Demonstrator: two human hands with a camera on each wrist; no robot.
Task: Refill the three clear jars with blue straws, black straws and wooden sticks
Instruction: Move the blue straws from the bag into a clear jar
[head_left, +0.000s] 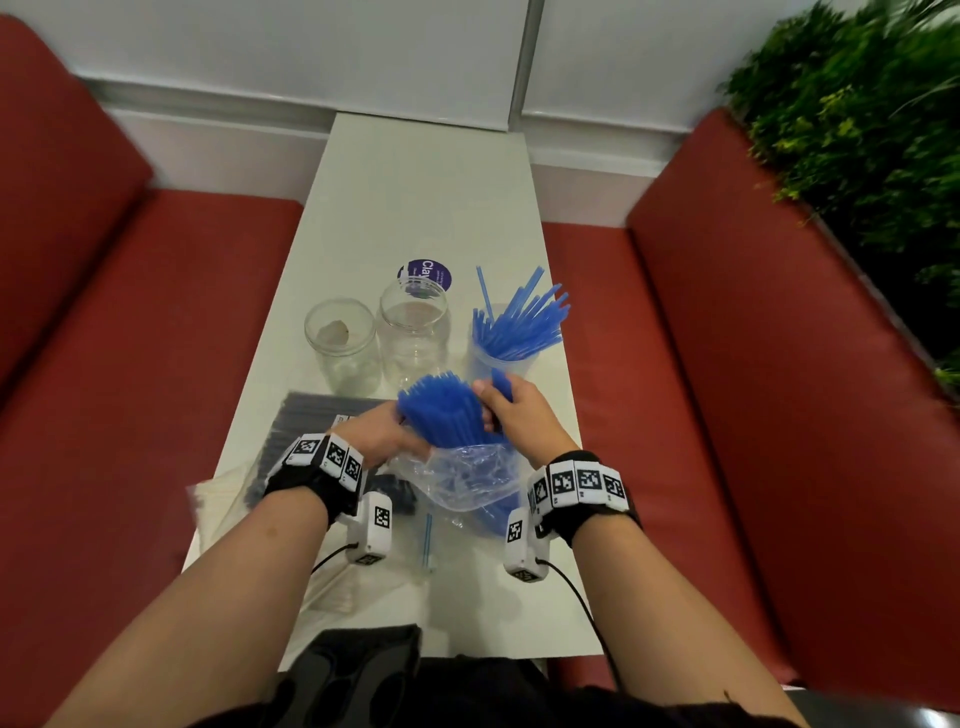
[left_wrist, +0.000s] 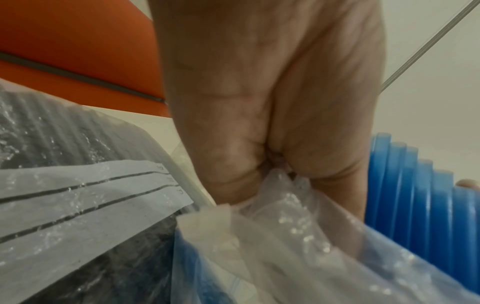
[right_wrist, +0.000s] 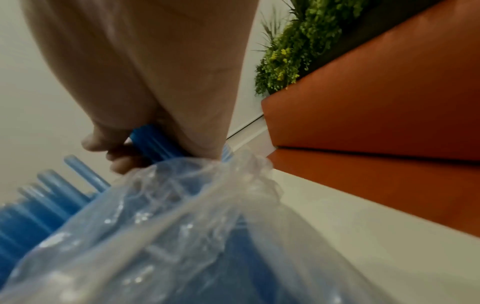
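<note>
A thick bundle of blue straws (head_left: 441, 410) sticks out of a clear plastic bag (head_left: 467, 480) in front of me. My left hand (head_left: 382, 434) grips the bag's crumpled rim (left_wrist: 275, 185). My right hand (head_left: 511, 410) holds a small bunch of blue straws (right_wrist: 153, 142) at the right of the bundle. Behind stand three clear jars: the left jar (head_left: 343, 345) and middle jar (head_left: 413, 332) hold no straws, and the right jar (head_left: 501, 358) has blue straws fanning out. A bag of black straws (head_left: 306, 426) lies at the left.
The narrow white table (head_left: 426, 208) runs between two red benches (head_left: 130, 338). A purple round lid (head_left: 426, 273) lies behind the middle jar. A flat clear packet (head_left: 223, 504) lies near my left wrist. Green plants (head_left: 857, 119) fill the far right.
</note>
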